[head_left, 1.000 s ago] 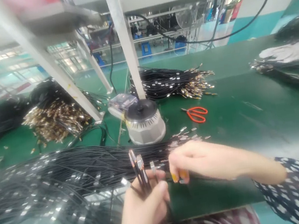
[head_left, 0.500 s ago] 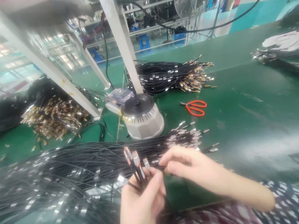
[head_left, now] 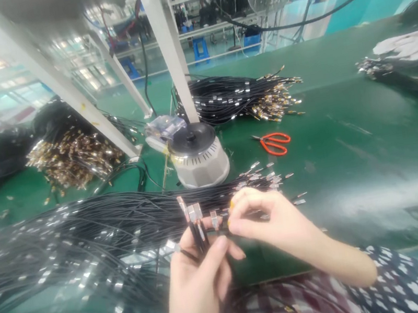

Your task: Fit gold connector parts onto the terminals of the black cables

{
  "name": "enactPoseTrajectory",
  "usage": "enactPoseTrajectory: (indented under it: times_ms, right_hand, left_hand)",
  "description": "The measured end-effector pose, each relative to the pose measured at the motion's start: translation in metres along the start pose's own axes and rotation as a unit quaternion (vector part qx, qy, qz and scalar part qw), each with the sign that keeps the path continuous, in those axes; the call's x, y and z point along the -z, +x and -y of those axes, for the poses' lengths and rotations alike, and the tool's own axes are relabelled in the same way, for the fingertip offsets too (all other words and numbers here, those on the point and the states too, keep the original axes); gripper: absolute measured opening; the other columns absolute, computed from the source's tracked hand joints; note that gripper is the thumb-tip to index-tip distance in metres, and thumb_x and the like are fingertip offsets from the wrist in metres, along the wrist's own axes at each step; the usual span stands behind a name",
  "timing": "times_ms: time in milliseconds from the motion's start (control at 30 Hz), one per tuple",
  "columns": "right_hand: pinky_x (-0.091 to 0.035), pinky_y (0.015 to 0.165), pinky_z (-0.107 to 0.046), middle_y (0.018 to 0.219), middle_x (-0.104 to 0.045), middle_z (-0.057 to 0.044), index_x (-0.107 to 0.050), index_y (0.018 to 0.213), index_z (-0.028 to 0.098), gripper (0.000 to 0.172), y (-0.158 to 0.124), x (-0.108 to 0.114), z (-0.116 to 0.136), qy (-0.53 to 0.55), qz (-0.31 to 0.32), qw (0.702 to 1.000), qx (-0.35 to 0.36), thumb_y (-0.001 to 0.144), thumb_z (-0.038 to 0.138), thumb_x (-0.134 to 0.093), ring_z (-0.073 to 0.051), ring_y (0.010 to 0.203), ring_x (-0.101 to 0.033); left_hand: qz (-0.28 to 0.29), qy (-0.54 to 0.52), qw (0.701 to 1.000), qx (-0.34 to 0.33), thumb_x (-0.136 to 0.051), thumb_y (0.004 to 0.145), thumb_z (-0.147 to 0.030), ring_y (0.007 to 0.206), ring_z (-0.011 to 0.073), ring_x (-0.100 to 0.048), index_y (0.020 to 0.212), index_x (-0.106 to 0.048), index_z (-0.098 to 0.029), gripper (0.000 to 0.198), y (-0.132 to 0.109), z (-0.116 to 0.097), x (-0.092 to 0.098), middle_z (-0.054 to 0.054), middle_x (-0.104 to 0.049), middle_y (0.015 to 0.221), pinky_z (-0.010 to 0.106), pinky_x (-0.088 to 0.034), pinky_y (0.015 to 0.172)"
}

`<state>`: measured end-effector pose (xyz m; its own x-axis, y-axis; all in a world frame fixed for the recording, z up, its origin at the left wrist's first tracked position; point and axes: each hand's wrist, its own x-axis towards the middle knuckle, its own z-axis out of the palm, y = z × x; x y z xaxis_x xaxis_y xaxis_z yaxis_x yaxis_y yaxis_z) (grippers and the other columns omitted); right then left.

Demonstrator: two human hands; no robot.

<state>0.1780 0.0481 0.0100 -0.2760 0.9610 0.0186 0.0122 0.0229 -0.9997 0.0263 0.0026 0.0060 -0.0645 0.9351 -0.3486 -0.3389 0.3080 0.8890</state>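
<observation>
Head view: before white device [head_left: 202, 169], left grip [head_left: 204, 272] curled round cables [head_left: 198, 236], connectors [head_left: 194, 212] protruding upward; right grip [head_left: 260, 216] nearly pinched, hold unclear.

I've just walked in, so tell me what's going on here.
Someone's left hand holds several black cables, their metal connectors mostly up. The right hand is close beside it, fingers curled; whether they grip anything is unclear. A cable bundle lies behind the hands on the green tabletop, with orange-handled scissors beyond.
</observation>
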Motion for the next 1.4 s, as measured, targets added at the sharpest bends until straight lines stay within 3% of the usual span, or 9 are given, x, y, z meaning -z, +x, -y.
enactPoseTrajectory:
  times_ms: [200, 833, 1233, 1400]
  right_hand:
    - [-0.045, 0.082, -0.035, 0.081, -0.061, -0.002, -0.069, 0.067, 0.019, 0.007, 0.002, -0.002, 0.004, 0.003, 0.012, 1.000, -0.001, 0.074, 0.020, -0.072, -0.017, 0.081, -0.059]
    - [-0.046, 0.085, -0.034, 0.083, -0.063, -0.003, -0.069, 0.068, 0.018, 0.007, 0.003, -0.004, 0.006, -0.026, 0.012, 1.000, -0.007, 0.075, 0.020, -0.071, -0.018, 0.085, -0.061]
    - [-0.050, 0.066, -0.034, 0.075, -0.062, -0.004, -0.059, 0.063, 0.021, 0.025, -0.004, -0.018, -0.004, 0.050, -0.042, 0.998, -0.023, 0.078, 0.036, -0.071, -0.020, 0.075, -0.063]
    - [-0.050, 0.072, -0.034, 0.077, -0.061, -0.004, -0.059, 0.066, 0.019, 0.021, -0.004, -0.020, -0.008, 0.080, -0.035, 0.996, -0.008, 0.078, 0.031, -0.070, -0.019, 0.079, -0.062]
  left_hand:
    - [0.023, 0.016, 1.000, -0.009, -0.074, 0.077, -0.025, 0.030, 0.0028, -0.039, 0.104, -0.066, -0.014, 0.030, -0.001, 0.002, 0.002, 0.004, -0.069, 0.059, 0.014, -0.021, 0.032]
    - [0.016, 0.025, 1.000, -0.011, -0.073, 0.077, -0.023, 0.030, 0.0019, -0.037, 0.106, -0.070, -0.015, 0.030, -0.005, 0.002, -0.001, 0.005, -0.069, 0.058, 0.015, -0.019, 0.034]
    - [-0.013, 0.068, 0.996, -0.057, -0.073, 0.078, -0.024, 0.031, 0.0018, -0.039, 0.100, -0.071, -0.016, 0.023, -0.007, 0.006, -0.005, 0.001, -0.065, 0.059, 0.015, -0.025, 0.033]
    - [-0.009, 0.030, 0.999, -0.039, -0.071, 0.081, -0.029, 0.031, 0.0014, -0.039, 0.098, -0.072, -0.017, 0.020, -0.003, 0.005, -0.003, 0.000, -0.064, 0.059, 0.015, -0.023, 0.034]
